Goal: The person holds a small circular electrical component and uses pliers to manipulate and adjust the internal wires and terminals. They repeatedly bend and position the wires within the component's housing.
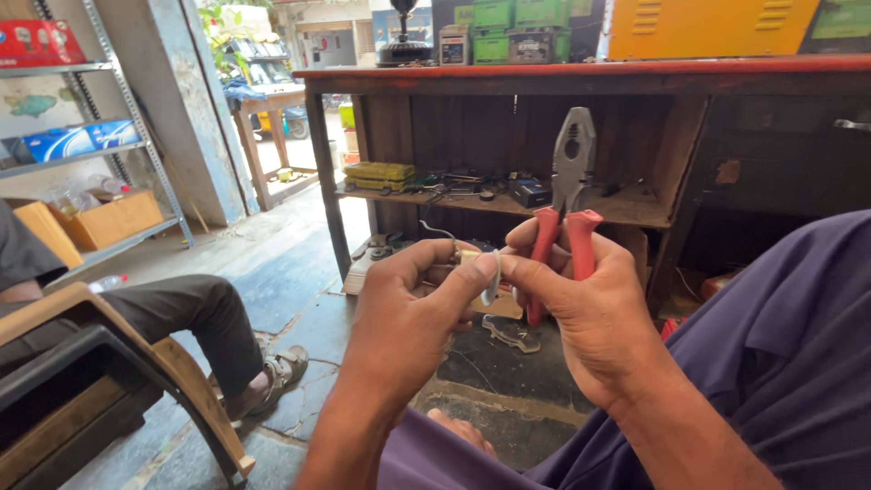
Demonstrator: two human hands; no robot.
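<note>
Our right hand grips the red-handled pliers upright, while our left hand pinches a small pale part just beside them.

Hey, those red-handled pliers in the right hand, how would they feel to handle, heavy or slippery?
The pliers look rigid: a grey metal head on two straight handles. Probably top-heavy, since the head stands above the right hand. The red sleeves likely give decent grip. The left hand pinches a small pale part beside them.
</note>
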